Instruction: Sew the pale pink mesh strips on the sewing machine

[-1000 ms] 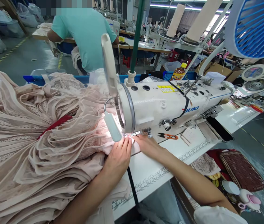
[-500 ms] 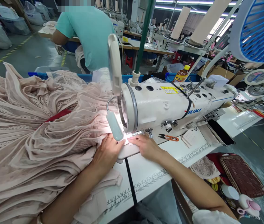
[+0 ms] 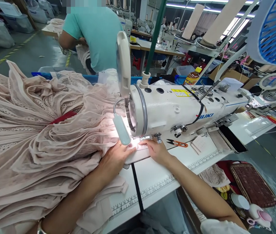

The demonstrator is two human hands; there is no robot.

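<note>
A white sewing machine (image 3: 162, 109) stands before me, its small work lamp (image 3: 121, 130) lighting the needle area brightly. My left hand (image 3: 115, 159) lies on the pale pink fabric just left of the needle, thumb stretched toward it; the lamp partly hides the fingertips. On the other side of the needle, my right hand (image 3: 157, 152) has its fingers bent together at the edge of the lit cloth, close to the presser foot. The glare blurs the cloth between them. A large heap of pale pink lace-edged pieces (image 3: 55, 143), tied with a red strip (image 3: 63, 117), spreads out to the left.
Orange-handled thread snips (image 3: 177, 143) lie on the bed right of my right hand, near small fabric squares (image 3: 199, 144). A drink bottle (image 3: 193, 76) stands behind the machine. A blue fan (image 3: 274, 32) hangs upper right. A person in a turquoise shirt (image 3: 99, 35) sits ahead.
My right hand has shifted slightly right, away from my left thumb, widening the gap between the hands. My left hand stays beside the needle. The whole view has shifted a little.
</note>
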